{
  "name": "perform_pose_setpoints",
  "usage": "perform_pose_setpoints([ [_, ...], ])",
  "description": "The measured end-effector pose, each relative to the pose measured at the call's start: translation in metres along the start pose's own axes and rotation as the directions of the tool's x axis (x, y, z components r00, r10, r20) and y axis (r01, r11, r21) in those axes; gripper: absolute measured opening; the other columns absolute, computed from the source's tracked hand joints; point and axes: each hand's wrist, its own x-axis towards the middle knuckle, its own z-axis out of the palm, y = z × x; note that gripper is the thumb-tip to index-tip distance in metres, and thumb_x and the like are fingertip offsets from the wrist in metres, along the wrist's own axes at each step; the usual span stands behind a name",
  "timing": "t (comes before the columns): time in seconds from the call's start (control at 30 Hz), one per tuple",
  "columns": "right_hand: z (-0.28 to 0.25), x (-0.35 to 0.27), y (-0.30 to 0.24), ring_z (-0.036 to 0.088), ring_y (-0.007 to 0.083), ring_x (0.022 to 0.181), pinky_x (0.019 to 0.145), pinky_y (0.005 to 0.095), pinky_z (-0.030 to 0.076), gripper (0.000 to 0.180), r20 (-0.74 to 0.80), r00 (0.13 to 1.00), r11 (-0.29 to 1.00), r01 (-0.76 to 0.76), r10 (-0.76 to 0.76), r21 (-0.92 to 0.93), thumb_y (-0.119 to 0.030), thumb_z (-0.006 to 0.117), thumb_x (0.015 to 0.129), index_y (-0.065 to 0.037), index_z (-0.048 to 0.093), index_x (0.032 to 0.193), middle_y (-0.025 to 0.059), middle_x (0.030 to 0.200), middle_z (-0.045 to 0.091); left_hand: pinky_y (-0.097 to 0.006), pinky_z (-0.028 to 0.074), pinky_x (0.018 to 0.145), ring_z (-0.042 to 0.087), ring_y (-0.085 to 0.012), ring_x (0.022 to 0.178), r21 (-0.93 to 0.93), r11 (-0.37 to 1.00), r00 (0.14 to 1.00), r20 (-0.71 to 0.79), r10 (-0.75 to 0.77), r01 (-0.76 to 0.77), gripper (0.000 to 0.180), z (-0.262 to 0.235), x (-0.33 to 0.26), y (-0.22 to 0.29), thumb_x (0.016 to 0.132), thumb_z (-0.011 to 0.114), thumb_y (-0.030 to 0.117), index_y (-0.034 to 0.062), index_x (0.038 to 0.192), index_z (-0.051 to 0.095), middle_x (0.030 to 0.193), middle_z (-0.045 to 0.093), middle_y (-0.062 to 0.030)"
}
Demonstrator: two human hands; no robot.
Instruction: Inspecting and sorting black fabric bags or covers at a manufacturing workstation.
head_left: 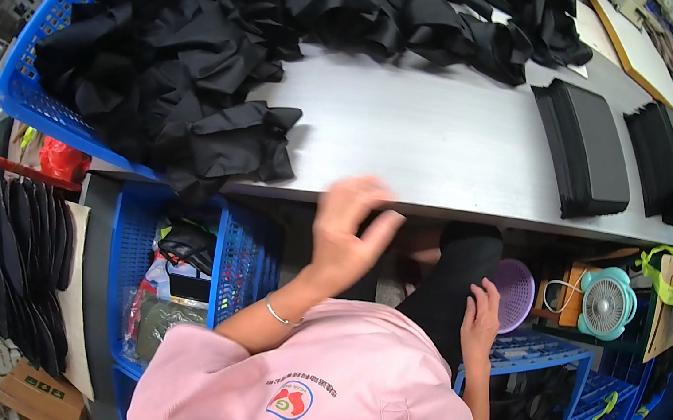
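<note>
White-topped worktable (395, 135) spans the upper view. Heap of crumpled black fabric pieces (209, 62) on its left and far side, partly within a blue perforated basket (19, 69). Two stacks of dark flat panels (591, 147) at right. Hands well apart, neither gripping anything. Left hand (347, 239): thumb spread, fingertips blurred, at the table's front edge; contact unclear. Right hand (480, 324): fingers loosely parted beside the thigh, near a purple basket (514, 297). Silver bracelet (281, 317) on left wrist.
</note>
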Motion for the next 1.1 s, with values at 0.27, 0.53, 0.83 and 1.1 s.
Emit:
perform_pose_setpoints([
  [0.27,0.035,0.059,-0.081,0.067,0.0332,0.101,0.085,0.0374,0.055,0.025,0.129,0.907,0.915,0.389,-0.401,0.112,0.000,0.065,0.087,-0.002,0.065,0.113,0.0145,0.130,0.059,-0.040,0.046,0.093,0.058,-0.0338,0.104,0.308,0.880,0.899,-0.366,-0.241,0.362,0.025,-0.059,-0.020,-0.168,0.081,0.065,0.000,0.0013,0.106,0.066,0.110,0.065,-0.0134],
  [0.53,0.060,0.122,-0.156,0.067,0.0242,0.105,0.085,0.0323,0.055,0.066,0.104,0.956,0.625,0.095,-0.273,0.775,-0.012,0.072,0.091,-0.004,0.039,0.147,0.0172,0.136,0.055,-0.026,0.045,0.097,0.056,-0.0115,0.110,-0.755,0.612,0.906,-0.056,-0.419,0.236,0.026,-0.010,0.016,-0.049,0.096,0.060,-0.002,0.0006,0.121,0.059,0.117,0.061,-0.0044],
  [0.83,0.044,0.177,-0.120,0.066,0.0269,0.094,0.075,0.0360,0.055,0.035,-0.145,0.975,0.886,0.213,-0.167,0.413,0.008,0.062,0.077,-0.001,0.064,0.111,0.0124,0.114,0.062,-0.027,0.052,0.090,0.059,-0.0119,0.108,-0.502,0.554,0.740,0.546,-0.392,0.664,0.040,0.051,-0.050,-0.050,0.095,0.063,0.004,-0.0028,0.132,0.052,0.120,0.062,-0.0081],
  [1.1,0.027,0.168,-0.130,0.065,0.0299,0.090,0.076,0.0379,0.055,0.030,-0.315,0.768,0.821,0.566,-0.557,-0.072,0.006,0.065,0.078,-0.001,0.067,0.107,0.0116,0.111,0.063,-0.039,0.047,0.096,0.057,-0.0273,0.112,-0.083,0.978,0.976,0.095,0.198,-0.190,0.057,-0.008,0.026,0.021,0.071,0.083,0.004,0.0061,0.124,0.061,0.122,0.062,-0.0125],
])
